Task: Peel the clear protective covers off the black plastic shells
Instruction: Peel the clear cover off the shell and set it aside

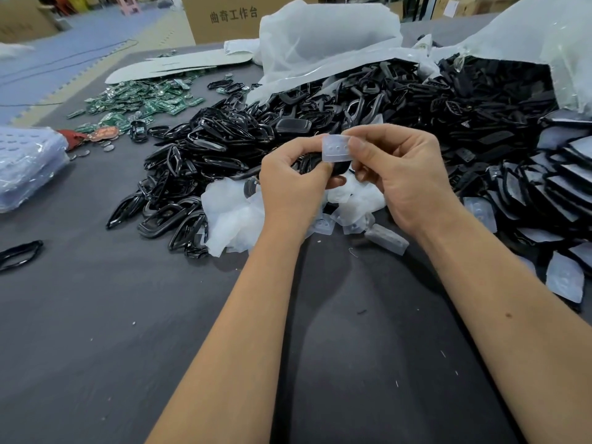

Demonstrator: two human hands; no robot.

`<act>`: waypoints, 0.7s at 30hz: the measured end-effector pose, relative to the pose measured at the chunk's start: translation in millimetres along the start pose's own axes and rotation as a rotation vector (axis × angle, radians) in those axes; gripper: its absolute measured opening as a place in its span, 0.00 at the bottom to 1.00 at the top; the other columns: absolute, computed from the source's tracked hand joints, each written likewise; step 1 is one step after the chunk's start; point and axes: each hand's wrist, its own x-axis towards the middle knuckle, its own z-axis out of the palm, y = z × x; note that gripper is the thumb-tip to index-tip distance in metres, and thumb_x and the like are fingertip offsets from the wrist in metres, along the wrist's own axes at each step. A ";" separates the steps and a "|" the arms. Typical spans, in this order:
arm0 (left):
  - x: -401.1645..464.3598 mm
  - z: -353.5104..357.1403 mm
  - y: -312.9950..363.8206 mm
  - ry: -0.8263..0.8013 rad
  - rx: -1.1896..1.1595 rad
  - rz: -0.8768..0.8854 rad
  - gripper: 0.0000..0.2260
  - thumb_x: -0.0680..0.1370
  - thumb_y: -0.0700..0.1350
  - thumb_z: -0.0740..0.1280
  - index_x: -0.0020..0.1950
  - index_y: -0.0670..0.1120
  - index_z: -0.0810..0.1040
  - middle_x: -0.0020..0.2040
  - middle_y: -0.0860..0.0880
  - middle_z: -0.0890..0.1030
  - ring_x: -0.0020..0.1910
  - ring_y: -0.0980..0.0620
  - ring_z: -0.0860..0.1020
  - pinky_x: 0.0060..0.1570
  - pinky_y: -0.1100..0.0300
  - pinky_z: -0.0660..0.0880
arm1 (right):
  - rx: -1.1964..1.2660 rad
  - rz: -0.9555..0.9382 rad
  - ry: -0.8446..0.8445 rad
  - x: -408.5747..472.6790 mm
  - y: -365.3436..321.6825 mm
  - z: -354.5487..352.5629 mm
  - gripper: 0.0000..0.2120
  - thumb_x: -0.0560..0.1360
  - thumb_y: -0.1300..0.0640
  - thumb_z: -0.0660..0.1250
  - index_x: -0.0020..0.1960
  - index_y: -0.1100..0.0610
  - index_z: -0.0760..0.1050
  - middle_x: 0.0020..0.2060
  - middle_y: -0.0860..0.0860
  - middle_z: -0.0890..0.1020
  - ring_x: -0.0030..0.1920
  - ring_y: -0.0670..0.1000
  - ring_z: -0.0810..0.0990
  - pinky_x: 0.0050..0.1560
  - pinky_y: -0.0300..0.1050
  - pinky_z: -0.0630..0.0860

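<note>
My left hand (290, 182) grips a black plastic shell (338, 169), mostly hidden behind its fingers. My right hand (403, 174) pinches a clear protective cover (336, 149) between thumb and forefinger, lifted above the shell. Whether the cover still touches the shell is hidden. Both hands hover over a heap of peeled clear covers (234, 216). A big pile of black shells and frames (320, 123) spreads across the table behind the hands. Covered shells (557, 187) lie stacked at the right.
The table top is dark grey cloth (112, 331). Green circuit boards (137, 100) lie at the back left. A clear plastic packet (25, 168) sits at the left edge. White plastic bags (320, 36) and a cardboard box (224, 17) stand behind the pile.
</note>
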 end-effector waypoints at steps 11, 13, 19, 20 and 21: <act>-0.4 2.6 10.2 -0.033 -0.241 -0.219 0.15 0.76 0.25 0.58 0.54 0.31 0.83 0.48 0.32 0.84 0.44 0.41 0.85 0.46 0.50 0.85 | -0.203 -0.026 0.111 -0.5 2.9 -0.8 0.07 0.73 0.62 0.80 0.41 0.61 0.83 0.31 0.54 0.84 0.25 0.50 0.77 0.25 0.41 0.73; -1.0 3.6 12.0 -0.020 -0.278 -0.246 0.17 0.75 0.26 0.55 0.54 0.30 0.82 0.48 0.30 0.83 0.43 0.39 0.84 0.46 0.48 0.85 | -0.203 -0.024 0.088 -1.4 3.3 1.0 0.07 0.73 0.62 0.80 0.41 0.61 0.83 0.31 0.55 0.84 0.25 0.51 0.77 0.24 0.42 0.73; -2.4 4.6 14.0 -0.012 -0.343 -0.253 0.17 0.77 0.28 0.53 0.53 0.27 0.81 0.48 0.29 0.82 0.44 0.39 0.85 0.48 0.43 0.85 | -0.218 -0.014 0.097 -2.4 0.9 2.4 0.07 0.73 0.62 0.79 0.41 0.62 0.83 0.30 0.53 0.84 0.25 0.50 0.77 0.23 0.42 0.73; -2.7 4.9 14.3 -0.008 -0.344 -0.249 0.17 0.78 0.29 0.53 0.53 0.27 0.81 0.50 0.28 0.82 0.45 0.38 0.85 0.49 0.42 0.84 | -0.233 -0.015 0.102 -2.8 0.8 2.6 0.07 0.73 0.62 0.79 0.41 0.62 0.83 0.30 0.54 0.84 0.25 0.50 0.77 0.23 0.42 0.72; -3.1 5.2 14.7 -0.004 -0.344 -0.245 0.17 0.78 0.29 0.54 0.53 0.27 0.81 0.52 0.27 0.82 0.46 0.38 0.85 0.49 0.41 0.84 | -0.249 -0.017 0.107 -3.0 0.8 3.0 0.07 0.73 0.61 0.79 0.41 0.62 0.83 0.30 0.54 0.84 0.25 0.50 0.77 0.23 0.42 0.72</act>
